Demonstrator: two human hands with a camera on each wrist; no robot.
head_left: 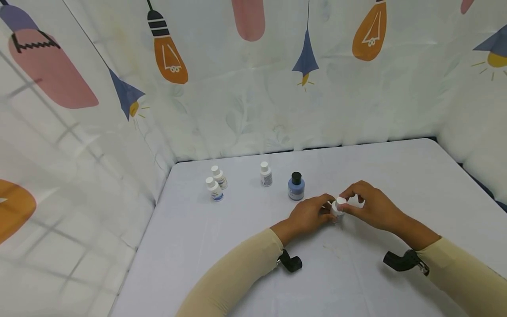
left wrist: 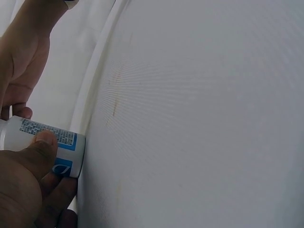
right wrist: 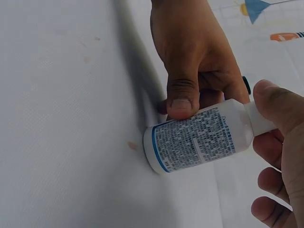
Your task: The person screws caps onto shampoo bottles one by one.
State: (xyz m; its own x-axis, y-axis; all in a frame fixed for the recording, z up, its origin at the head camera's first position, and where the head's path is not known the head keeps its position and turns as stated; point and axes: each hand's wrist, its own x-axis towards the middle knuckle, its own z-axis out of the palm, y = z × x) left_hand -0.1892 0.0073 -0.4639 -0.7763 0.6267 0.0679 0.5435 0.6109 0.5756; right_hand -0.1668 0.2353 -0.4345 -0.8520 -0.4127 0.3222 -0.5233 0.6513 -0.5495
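A small white bottle (right wrist: pixel 197 137) with a printed label and a blue band stands on the table between both hands. My left hand (head_left: pixel 309 215) holds its body, the thumb lying across the label in the left wrist view. My right hand (head_left: pixel 370 206) pinches the white cap (head_left: pixel 340 200) between thumb and finger. In the right wrist view, the cap (right wrist: pixel 259 118) sits on the bottle's neck. The other right fingers are bent away from the bottle.
A blue bottle with a black cap (head_left: pixel 296 187) stands left of the hands. Farther left are a white bottle (head_left: pixel 266 175) and two more white bottles, one in front (head_left: pixel 215 190) and one behind (head_left: pixel 219 177). Patterned curtain (head_left: pixel 245 101) hangs behind the white table (head_left: pixel 190 264).
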